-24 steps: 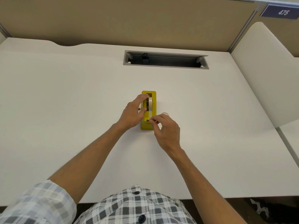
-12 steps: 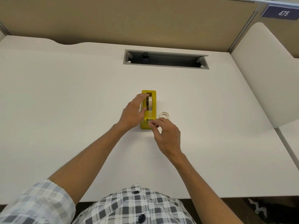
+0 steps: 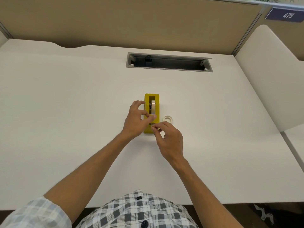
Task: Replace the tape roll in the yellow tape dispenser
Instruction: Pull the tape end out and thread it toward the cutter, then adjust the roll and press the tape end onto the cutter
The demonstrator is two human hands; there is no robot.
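**Head view: tape end at the cutter, right hand nearest**

Yellow tape dispenser [image 3: 151,112] sits mid-bench [image 3: 65,112], long axis running away from the person, new tape roll [image 3: 153,106] seated upright in its slot. Right hand [image 3: 167,139] pinches what looks like the tape end at the near, cutter end. Left hand [image 3: 135,120], fingers loosely curled, braces the left side. Empty core [image 3: 167,119] lies just right of the dispenser.

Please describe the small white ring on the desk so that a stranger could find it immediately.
Start at the yellow tape dispenser in the middle of the white desk. Directly on its right side lies the white ring, flat on the desk. Unlike the tape roll standing inside the dispenser, it is low and empty.
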